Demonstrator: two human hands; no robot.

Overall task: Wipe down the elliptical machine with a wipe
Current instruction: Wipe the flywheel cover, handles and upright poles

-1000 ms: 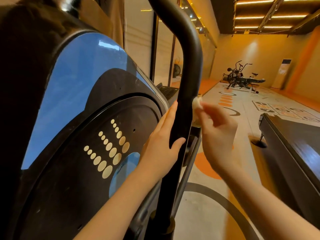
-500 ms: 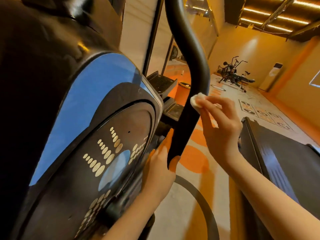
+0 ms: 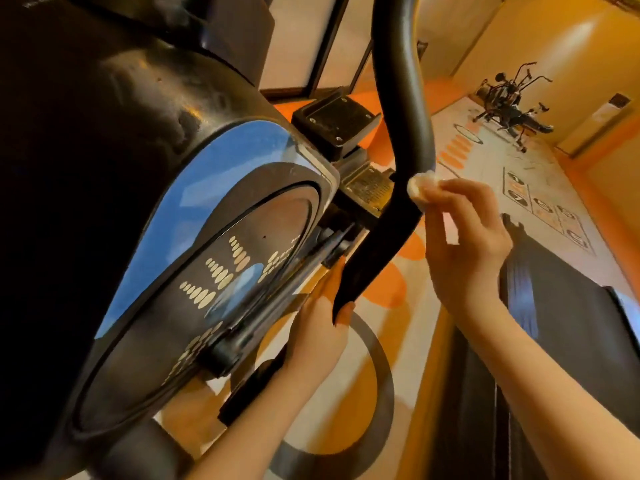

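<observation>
Pinching a small white wipe (image 3: 419, 188) between thumb and curled fingers (image 3: 446, 188), the right hand (image 3: 467, 244) presses it against the right edge of the black handlebar arm (image 3: 403, 109) of the elliptical machine (image 3: 145, 174). Lower down, the left hand (image 3: 320, 327) grips the same arm, fingers wrapped behind it and thumb showing in front. Left of both hands sits the machine's black and blue flywheel cover (image 3: 214, 244), dotted with pale ovals. Underfoot, the floor (image 3: 377, 341) is pale with orange circles and a grey ring. A dark treadmill deck (image 3: 571, 341) lies right. Far off, against orange walls (image 3: 540, 46), stand exercise bikes (image 3: 509, 105) and a white standing unit (image 3: 602, 123).
</observation>
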